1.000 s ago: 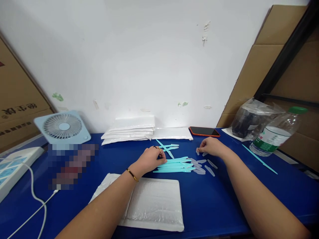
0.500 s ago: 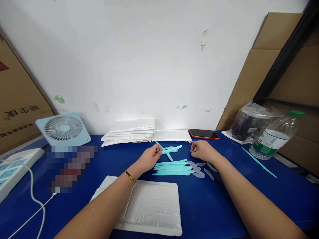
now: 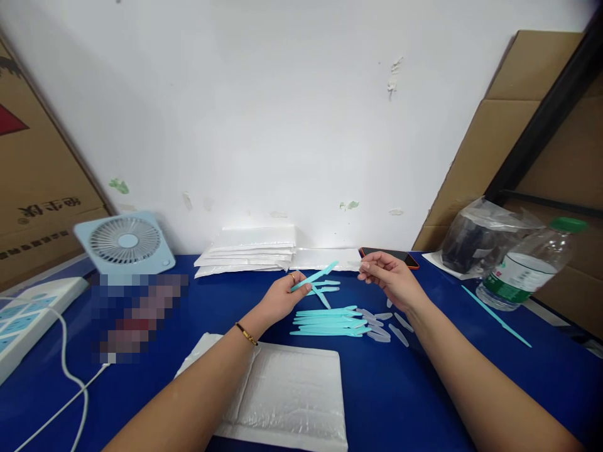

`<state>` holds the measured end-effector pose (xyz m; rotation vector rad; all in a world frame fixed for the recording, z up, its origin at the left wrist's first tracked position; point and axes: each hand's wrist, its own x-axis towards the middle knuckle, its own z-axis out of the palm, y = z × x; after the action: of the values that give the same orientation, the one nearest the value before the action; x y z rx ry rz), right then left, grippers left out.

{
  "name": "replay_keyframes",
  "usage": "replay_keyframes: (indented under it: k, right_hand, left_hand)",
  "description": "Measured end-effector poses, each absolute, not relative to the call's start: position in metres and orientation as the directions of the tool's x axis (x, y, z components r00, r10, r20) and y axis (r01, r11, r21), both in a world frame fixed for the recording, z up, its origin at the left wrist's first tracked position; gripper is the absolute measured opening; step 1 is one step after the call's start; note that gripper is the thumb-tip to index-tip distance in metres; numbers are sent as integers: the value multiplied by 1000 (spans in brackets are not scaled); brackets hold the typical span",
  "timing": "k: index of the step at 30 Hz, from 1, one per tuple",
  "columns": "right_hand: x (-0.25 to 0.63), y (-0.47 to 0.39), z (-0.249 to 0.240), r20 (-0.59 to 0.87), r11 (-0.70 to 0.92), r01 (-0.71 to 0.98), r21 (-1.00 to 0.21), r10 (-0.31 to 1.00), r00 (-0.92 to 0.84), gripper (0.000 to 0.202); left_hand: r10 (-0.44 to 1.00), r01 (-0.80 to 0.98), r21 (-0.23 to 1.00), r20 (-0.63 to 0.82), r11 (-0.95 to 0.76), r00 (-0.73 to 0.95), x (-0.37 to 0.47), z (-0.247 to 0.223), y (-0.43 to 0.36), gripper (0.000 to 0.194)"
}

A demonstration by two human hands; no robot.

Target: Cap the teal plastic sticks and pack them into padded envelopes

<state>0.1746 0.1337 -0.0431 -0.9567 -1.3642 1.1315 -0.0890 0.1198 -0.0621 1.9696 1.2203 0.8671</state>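
Note:
My left hand (image 3: 287,294) pinches a turquoise eyebrow razor (image 3: 323,274) by its handle, its blade end pointing up and to the right. Two more razors lie just beyond its fingertips, partly hidden by the hand. In my right hand (image 3: 389,276), thumb and fingers are closed on a small translucent blade cap (image 3: 354,264), held a short way from the razor's tip. Below both hands, a row of several turquoise razors (image 3: 325,325) lies on the blue table. Several loose clear caps (image 3: 399,335) are scattered at their right ends.
A silvery bubble mailer (image 3: 292,389) lies under my left forearm. Stacked white mailers (image 3: 249,251) and a phone (image 3: 400,257) rest by the wall. A fan (image 3: 127,242) and power strip (image 3: 42,314) stand left; one razor (image 3: 494,315) and a water bottle (image 3: 522,276) are right.
My left hand has tilted the razor so its tip rises away from the others. The right hand has lifted slightly, opened its outer fingers and brought the cap towards the razor.

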Motion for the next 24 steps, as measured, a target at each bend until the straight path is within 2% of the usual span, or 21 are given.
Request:
replay_keyframes:
  k: [4, 10, 19, 22, 24]
  right_hand:
    - [177, 131, -39, 299, 299, -24, -954, 948, -110, 26]
    - [174, 130, -38, 333, 346, 95, -933, 934, -129, 29]
    - [163, 126, -44, 292, 335, 155, -929, 924, -247, 27]
    - [158, 125, -48, 251, 320, 183, -930, 913, -321, 30]
    - [157, 127, -51, 226, 305, 204, -930, 914, -336, 31]
  left_hand:
    - [890, 476, 787, 194, -393, 413, -90, -57, 119, 41]
    - [889, 559, 718, 191, -415, 416, -90, -55, 116, 49]
    - [863, 525, 724, 195, -447, 466, -89, -54, 115, 46]
    - [861, 582, 674, 166, -455, 481, -87, -55, 115, 49]
    - [872, 645, 604, 201, -469, 446, -87, -57, 115, 45]
